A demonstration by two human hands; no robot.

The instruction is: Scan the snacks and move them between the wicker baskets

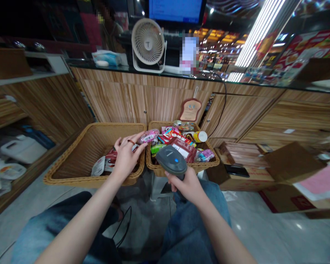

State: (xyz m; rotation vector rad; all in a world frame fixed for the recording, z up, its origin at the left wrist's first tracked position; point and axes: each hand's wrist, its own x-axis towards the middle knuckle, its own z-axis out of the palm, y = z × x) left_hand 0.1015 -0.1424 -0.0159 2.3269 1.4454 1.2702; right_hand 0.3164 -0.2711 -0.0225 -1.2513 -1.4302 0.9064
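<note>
My right hand (pixel 189 185) is wrapped round the handle of a dark grey barcode scanner (pixel 171 159), whose head has a small blue light and points away from me. With thumb and fingertips my left hand (pixel 127 156) pinches a pink clear-wrapped package (pixel 149 136) that shows a white barcode label. This package is above the meeting rims of two wicker baskets. The right basket (pixel 209 164) is full of packaged snacks, among them a brown-red packet (pixel 191 151). In the left basket (pixel 79 146) lie a few packages, including a white-lidded tub (pixel 98 167), partly behind my left hand.
A wooden counter (pixel 112 99) rises behind the baskets, with a white fan (pixel 148 46), a tissue pack (pixel 107 58) and a monitor (pixel 176 10) above. A bread-shaped pad (pixel 190 109) hangs on its front. To the right stand cardboard boxes (pixel 253 179) with a black phone (pixel 236 170).
</note>
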